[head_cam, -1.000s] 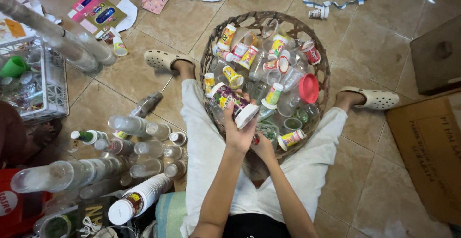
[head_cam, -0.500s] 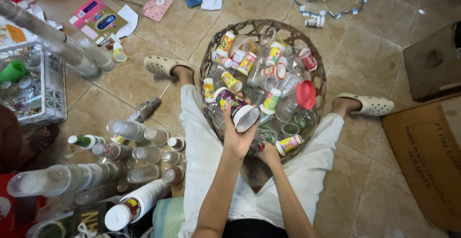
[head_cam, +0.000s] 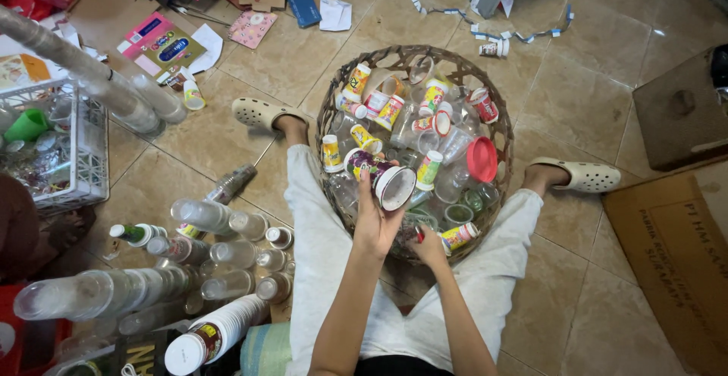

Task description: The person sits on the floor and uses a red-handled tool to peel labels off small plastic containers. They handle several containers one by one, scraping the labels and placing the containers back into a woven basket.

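You are mid-sort: your left hand [head_cam: 373,224] grips a printed plastic cup [head_cam: 388,184], held on its side over the wicker basket [head_cam: 331,118] between your legs. Your right hand [head_cam: 429,245] is low at the basket's near rim; whether it grasps anything I cannot tell. Next likely calls for nesting the cup into the cup stacks [head_cam: 212,336] lying on the floor at your left

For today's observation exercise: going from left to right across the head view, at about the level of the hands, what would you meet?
White wire crate → stacked clear plastic cups → left hand holding a cup → red lid in the woven basket → cream clog → cardboard box.
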